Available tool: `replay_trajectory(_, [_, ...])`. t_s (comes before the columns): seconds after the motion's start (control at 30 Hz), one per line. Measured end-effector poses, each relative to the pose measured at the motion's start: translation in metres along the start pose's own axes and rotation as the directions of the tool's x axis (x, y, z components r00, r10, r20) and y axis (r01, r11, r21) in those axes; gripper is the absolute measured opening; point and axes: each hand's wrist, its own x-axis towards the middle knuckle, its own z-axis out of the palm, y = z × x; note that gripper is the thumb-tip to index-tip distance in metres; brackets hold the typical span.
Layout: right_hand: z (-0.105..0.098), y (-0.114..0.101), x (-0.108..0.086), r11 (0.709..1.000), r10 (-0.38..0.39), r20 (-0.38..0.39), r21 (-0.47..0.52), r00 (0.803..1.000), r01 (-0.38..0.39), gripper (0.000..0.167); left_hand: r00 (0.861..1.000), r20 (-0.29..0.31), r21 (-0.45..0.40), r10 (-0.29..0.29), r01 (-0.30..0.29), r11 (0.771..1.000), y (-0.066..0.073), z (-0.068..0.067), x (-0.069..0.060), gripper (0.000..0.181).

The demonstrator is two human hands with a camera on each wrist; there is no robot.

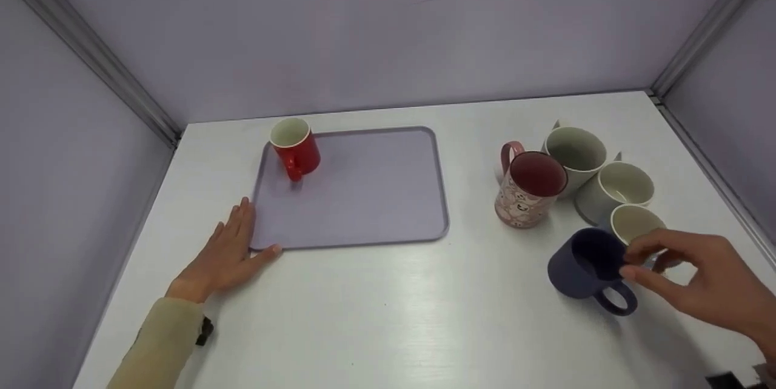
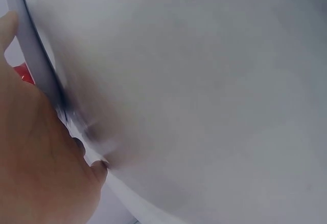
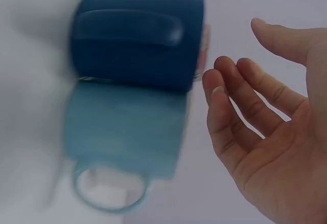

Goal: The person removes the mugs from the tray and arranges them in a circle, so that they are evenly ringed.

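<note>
At the near left corner of a grey-purple tray [image 1: 357,195], my left hand [image 1: 224,259] lies with fingers spread, thumb along the near edge and fingers along the left edge. A red mug [image 1: 307,157] stands on the tray's far left corner. My right hand [image 1: 709,280] hovers over a dark blue mug [image 1: 567,271] and a light blue mug [image 3: 125,127] with a cream inside. In the right wrist view its loosely bent fingers [image 3: 255,101] are apart from both mugs, and the palm holds nothing. The dark blue mug's handle points toward me.
Behind the blue mugs stand a pink patterned mug [image 1: 521,204] with a dark red inside, a pale mug [image 1: 576,152] and a grey mug [image 1: 591,198], close together. The white table [image 1: 388,310] meets a back wall [image 1: 388,31] and side walls.
</note>
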Motion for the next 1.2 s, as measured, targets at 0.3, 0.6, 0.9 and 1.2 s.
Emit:
replay_trajectory(0.3, [0.008, -0.025, 0.043, 0.986, -0.155, 0.052, 0.065, 0.986, 0.152, 0.052, 1.0, 0.021, -0.005, 0.003, -0.003, 1.0, 0.001, 0.001, 0.003, 0.115])
replay_trajectory(0.6, [0.029, -0.055, 0.096, 0.955, -0.29, 0.093, 0.09, 0.953, 0.282, 0.058, 1.0, 0.005, 0.0, -0.004, 0.004, 1.0, -0.001, 0.0, 0.003, 0.116])
replay_trajectory(0.9, [0.058, -0.088, 0.161, 0.939, -0.335, 0.164, 0.137, 0.928, 0.315, 0.049, 1.0, -0.008, -0.01, -0.007, 0.006, 1.0, -0.001, 0.002, 0.003, 0.115])
replay_trajectory(1.2, [0.098, -0.127, 0.217, 0.932, -0.313, 0.268, 0.269, 0.911, 0.241, 0.055, 1.0, -0.014, -0.005, -0.002, 0.001, 1.0, -0.001, 0.0, 0.001, 0.115])
